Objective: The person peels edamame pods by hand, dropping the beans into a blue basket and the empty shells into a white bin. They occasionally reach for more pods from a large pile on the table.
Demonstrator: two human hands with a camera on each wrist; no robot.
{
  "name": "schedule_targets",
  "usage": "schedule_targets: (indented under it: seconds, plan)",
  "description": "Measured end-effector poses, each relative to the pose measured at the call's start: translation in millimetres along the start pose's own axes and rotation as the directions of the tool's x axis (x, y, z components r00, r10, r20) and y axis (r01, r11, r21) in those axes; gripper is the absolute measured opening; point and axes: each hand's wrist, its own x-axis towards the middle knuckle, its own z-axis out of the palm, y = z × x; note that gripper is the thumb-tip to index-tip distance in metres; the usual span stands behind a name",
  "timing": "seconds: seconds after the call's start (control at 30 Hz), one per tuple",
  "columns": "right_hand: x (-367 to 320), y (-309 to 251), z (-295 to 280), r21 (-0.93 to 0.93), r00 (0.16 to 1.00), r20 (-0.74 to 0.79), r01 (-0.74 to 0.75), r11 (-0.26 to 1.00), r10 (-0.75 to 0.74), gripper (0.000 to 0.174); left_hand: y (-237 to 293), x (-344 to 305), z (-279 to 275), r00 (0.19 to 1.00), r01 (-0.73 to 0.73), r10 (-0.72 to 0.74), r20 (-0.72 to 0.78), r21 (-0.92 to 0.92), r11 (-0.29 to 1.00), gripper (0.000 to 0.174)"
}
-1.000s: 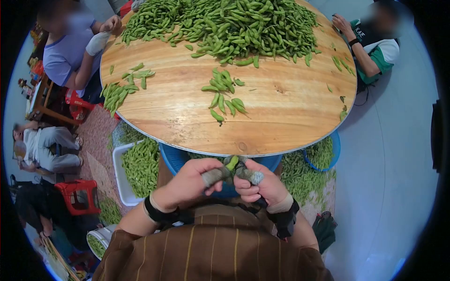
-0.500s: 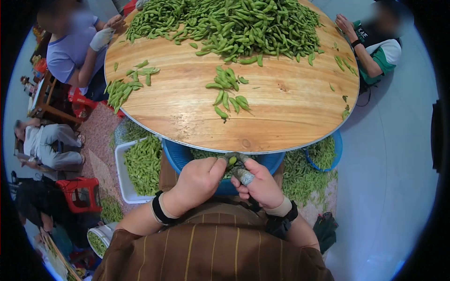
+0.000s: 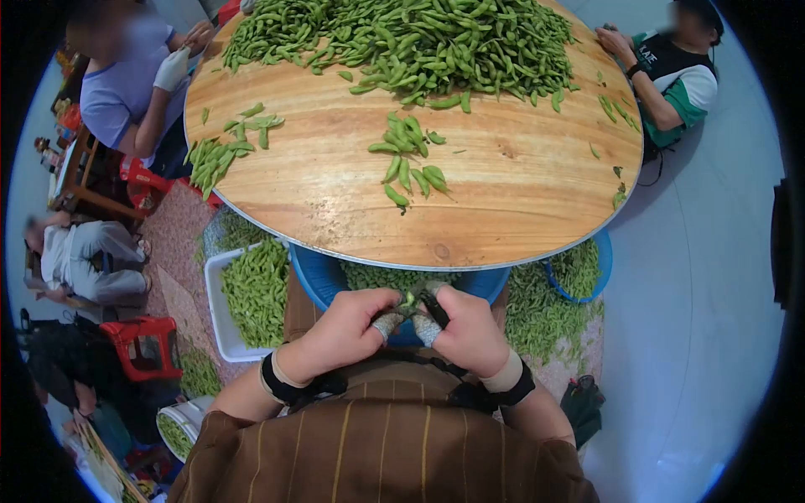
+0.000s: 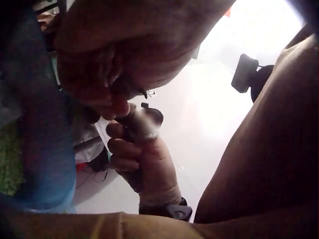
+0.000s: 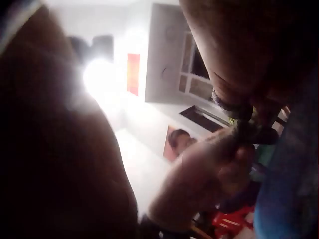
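Observation:
In the head view my left hand (image 3: 345, 325) and right hand (image 3: 471, 329) meet just off the table's near edge, above a blue basin (image 3: 314, 273). Both pinch a green soybean pod (image 3: 409, 298) between curled fingers and thumbs; most of it is hidden by the fingertips. Grey coverings wrap several fingertips. Shelled green beans (image 3: 394, 278) lie in the basin. The left wrist view is dark, with the right hand (image 4: 152, 164) below the near hand. Against bright light, the right wrist view shows the left hand (image 5: 199, 172) with its tips close to the other hand.
A round wooden table (image 3: 319, 184) bears a large pod heap (image 3: 436, 50) and a small pod group (image 3: 407, 155). To the left stands a white tub (image 3: 220, 314) of pods. Loose pods (image 3: 545, 314) cover the floor at right. Two people (image 3: 126, 92) sit across the table's sides.
The left hand's fingers have shifted around the pod, and both hands now face each other with thumbs nearly touching. Less of the pod shows than a second ago.

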Motion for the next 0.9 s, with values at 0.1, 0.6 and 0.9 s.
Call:
schedule_targets:
  seconds: [0.1,0.6,0.9]
  plan:
    - [1,9,-8,0.216,0.959,0.267,-0.158,0.963,0.097,0.021,9,-4,-14,0.976,0.05,-0.025,0.218,-0.113,0.992,0.014]
    - [10,-10,3,0.002,0.998,0.019,-0.062,0.998,0.062,0.022,-1,2,-9,0.977,-0.202,0.213,-0.008,0.288,0.936,0.012]
    - [14,-7,-10,0.61,0.846,0.478,-0.512,0.605,0.234,0.016,6,-9,-30,0.907,0.372,-0.136,0.399,-0.603,0.706,0.005]
